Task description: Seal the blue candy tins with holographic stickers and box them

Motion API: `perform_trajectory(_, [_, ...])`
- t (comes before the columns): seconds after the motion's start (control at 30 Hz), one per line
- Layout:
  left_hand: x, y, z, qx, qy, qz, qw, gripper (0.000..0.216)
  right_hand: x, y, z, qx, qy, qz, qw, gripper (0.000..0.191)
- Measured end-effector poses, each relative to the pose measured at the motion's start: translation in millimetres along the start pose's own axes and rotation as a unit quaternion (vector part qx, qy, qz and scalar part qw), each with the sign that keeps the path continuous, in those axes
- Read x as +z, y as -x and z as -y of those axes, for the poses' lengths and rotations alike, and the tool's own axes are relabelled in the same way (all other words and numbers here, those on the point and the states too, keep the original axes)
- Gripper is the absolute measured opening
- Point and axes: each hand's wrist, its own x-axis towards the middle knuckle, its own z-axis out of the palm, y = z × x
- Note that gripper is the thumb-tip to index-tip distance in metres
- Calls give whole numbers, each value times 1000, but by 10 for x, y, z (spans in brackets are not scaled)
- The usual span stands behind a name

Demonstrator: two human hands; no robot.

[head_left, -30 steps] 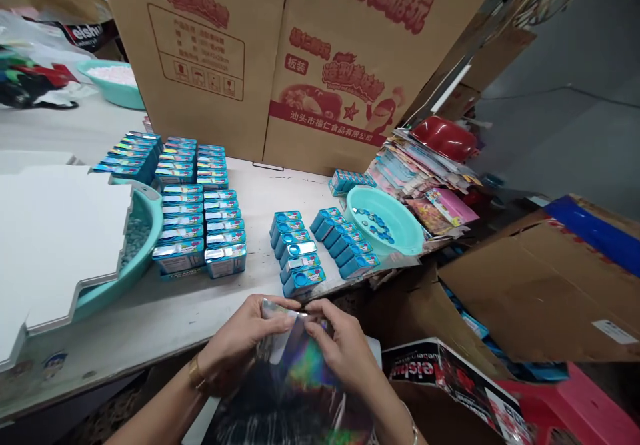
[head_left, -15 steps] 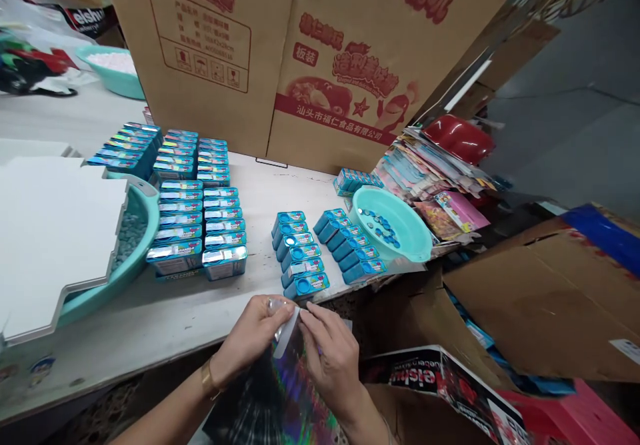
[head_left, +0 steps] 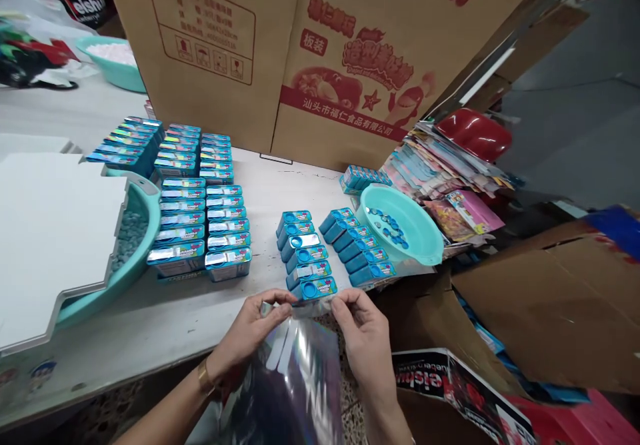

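Observation:
My left hand (head_left: 255, 330) and my right hand (head_left: 365, 338) each pinch a top corner of a shiny holographic bag (head_left: 295, 378), held at the table's front edge with its mouth stretched between them. The bag hangs down toward my lap. Just beyond my fingers stand two short rows of small blue boxes (head_left: 306, 252), the nearest one almost touching the bag's top edge. A gold bracelet shows on my left wrist.
Stacked blue boxes (head_left: 200, 212) cover the middle of the white table (head_left: 165, 318). A teal basin (head_left: 400, 228) holds small caps; another teal basin (head_left: 143, 232) lies under white board at left. Big cardboard cartons (head_left: 280, 52) stand behind. Open cartons sit low at right.
My hands have moved apart, spreading the bag's top wide. The right hand shifted to the right corner. The view tilted slightly down and right.

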Motion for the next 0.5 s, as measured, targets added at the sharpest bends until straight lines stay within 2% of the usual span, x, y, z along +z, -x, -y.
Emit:
perform_trajectory(0.1, [37,4,-8,-6,47,29,998,44,89,-120,-86,17,-25,-7,1000,24])
perform_trajectory(0.23, [96,-61,-43,-38,15,14,999,41,189,-181,-191,21,0,-5,1000,25])
perform_trajectory(0.33, [129,-136,-74,-59,-16,-13,998,47,235,-210,-251,2,94,-37,995,24])
perform_trajectory(0.43, [137,-199,-69,-53,-36,-24,998,47,256,-254,-299,-72,222,-86,968,20])
perform_trajectory(0.5, [136,-232,-40,-48,-45,-25,997,47,259,-285,-326,-107,261,-99,954,17])
